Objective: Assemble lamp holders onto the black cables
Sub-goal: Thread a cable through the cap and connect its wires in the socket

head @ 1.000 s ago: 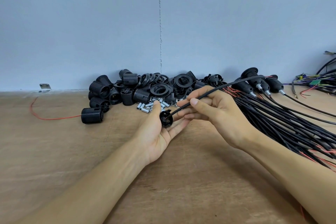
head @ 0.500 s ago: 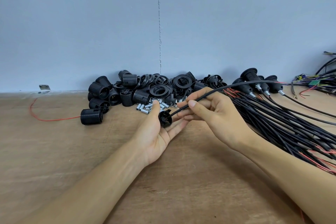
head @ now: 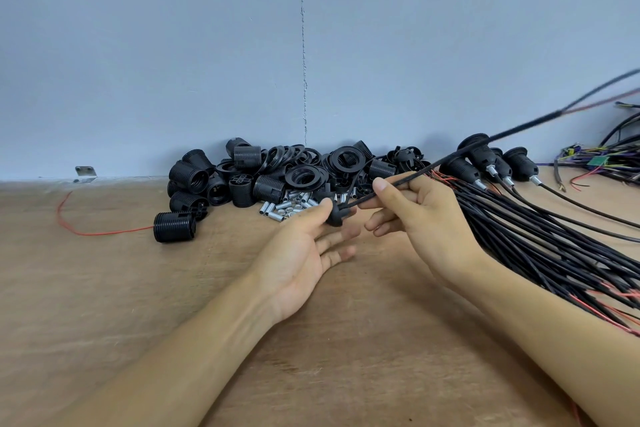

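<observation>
Pinched between thumb and fingertips of left hand (head: 301, 253): one small black lamp holder cap (head: 334, 217), held above wooden bench (head: 173, 305). Single black cable (head: 519, 133) pinched by right hand (head: 426, 218) just behind its end, which meets the cap. Cable likely light, flexible, whippy along its free length; hold near the tip. Cap likely light, rigid, smooth plastic; grip by rim. Spare cable bundle (head: 554, 246) at right.

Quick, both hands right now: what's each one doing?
Left hand: pinching a small black holder part.
Right hand: pinching one black cable.
</observation>
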